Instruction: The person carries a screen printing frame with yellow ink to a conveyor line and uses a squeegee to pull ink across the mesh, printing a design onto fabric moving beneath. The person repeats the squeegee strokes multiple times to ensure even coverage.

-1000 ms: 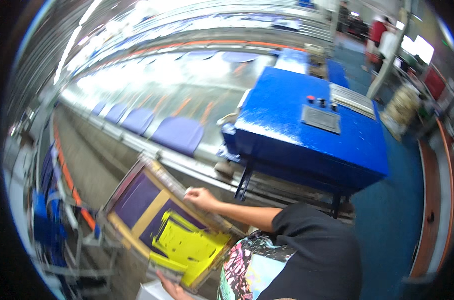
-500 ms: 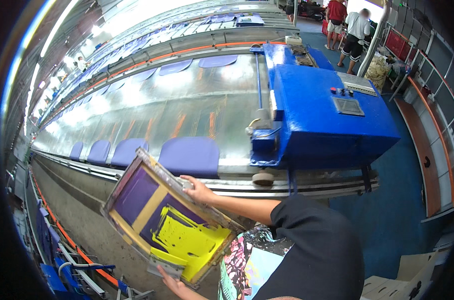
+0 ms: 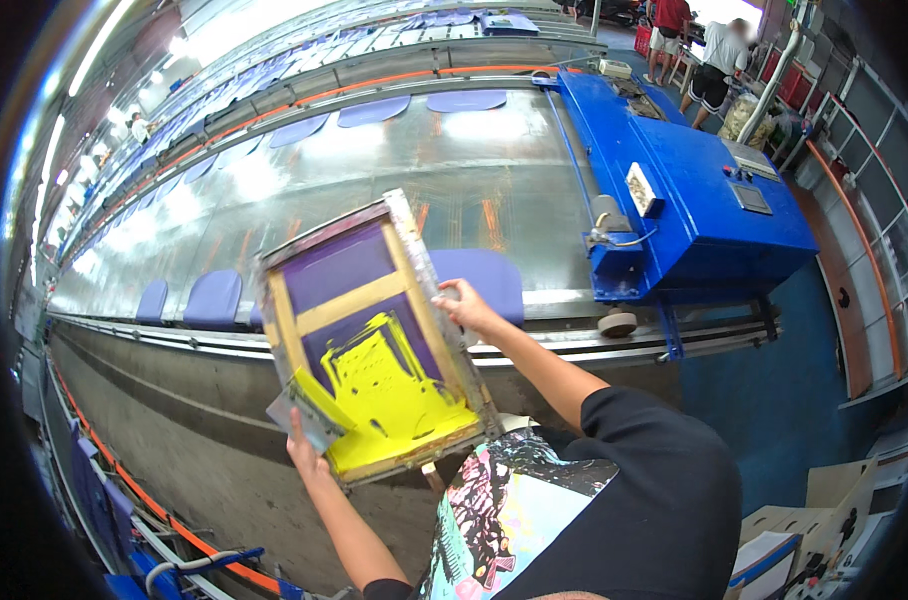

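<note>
A screen-printing frame [image 3: 349, 318] hangs tilted in front of me, beside the long table. Purple mesh shows in its upper part, crossed by a tan strip; bright yellow ink [image 3: 399, 395] is spread over the lower part. My right hand [image 3: 464, 306] is closed round the frame's right edge. At the lower left, my left hand [image 3: 304, 446] is closed on a squeegee [image 3: 309, 417], whose yellow-smeared blade lies against the frame's left side. Whether the left fingers also grip the frame is hidden. Behind the frame, a purple fabric piece [image 3: 491, 277] is partly covered.
The long shiny table [image 3: 374, 180] carries more purple pieces [image 3: 213, 296] along both edges. A blue machine [image 3: 674, 190] stands at its right end, over metal rails [image 3: 564, 345]. Another rail with an orange strip [image 3: 164, 520] runs at lower left. Two people [image 3: 722, 60] stand far right.
The frame has swung more upright and moved up and right, toward the table's edge. Both hands have moved with it, still holding the frame and the squeegee. My view has shifted slightly.
</note>
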{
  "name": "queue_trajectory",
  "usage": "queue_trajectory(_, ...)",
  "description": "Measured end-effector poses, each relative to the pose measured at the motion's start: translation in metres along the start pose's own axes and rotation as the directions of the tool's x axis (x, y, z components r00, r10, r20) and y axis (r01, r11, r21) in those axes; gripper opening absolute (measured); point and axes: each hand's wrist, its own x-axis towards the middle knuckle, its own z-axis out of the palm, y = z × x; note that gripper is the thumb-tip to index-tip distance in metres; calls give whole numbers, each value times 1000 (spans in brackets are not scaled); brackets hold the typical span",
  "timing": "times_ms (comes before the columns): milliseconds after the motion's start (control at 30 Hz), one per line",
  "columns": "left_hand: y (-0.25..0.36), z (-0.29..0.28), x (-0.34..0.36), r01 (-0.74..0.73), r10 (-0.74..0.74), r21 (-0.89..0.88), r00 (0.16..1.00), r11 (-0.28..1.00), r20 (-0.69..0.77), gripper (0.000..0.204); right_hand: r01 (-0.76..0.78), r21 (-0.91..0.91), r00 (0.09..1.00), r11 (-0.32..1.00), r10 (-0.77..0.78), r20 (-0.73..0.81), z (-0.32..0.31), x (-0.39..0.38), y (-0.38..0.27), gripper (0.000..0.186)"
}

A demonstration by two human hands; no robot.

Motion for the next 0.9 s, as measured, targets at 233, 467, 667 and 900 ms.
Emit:
queue_trajectory(233, 40, 87, 144, 66, -76, 50, 972, 997, 224, 74, 230, 218, 883, 948, -109, -457, -11, 94, 9, 31)
queue_trajectory(467, 21, 125, 185, 76, -83, 34, 904, 997, 419, 57, 380, 244, 784, 892, -170, -597, -31, 124, 42, 14)
queue_trajectory(667, -54, 344, 119, 162, -123, -95, 939, 982, 322, 57, 387, 34, 826, 921, -330, -457, -267, 192, -71, 25)
queue_trajectory(900, -148, 613, -115, 144, -169, -427, 985, 893, -22, 69, 401, -436, 874, 805, -480, -82, -549, 315, -183, 23)
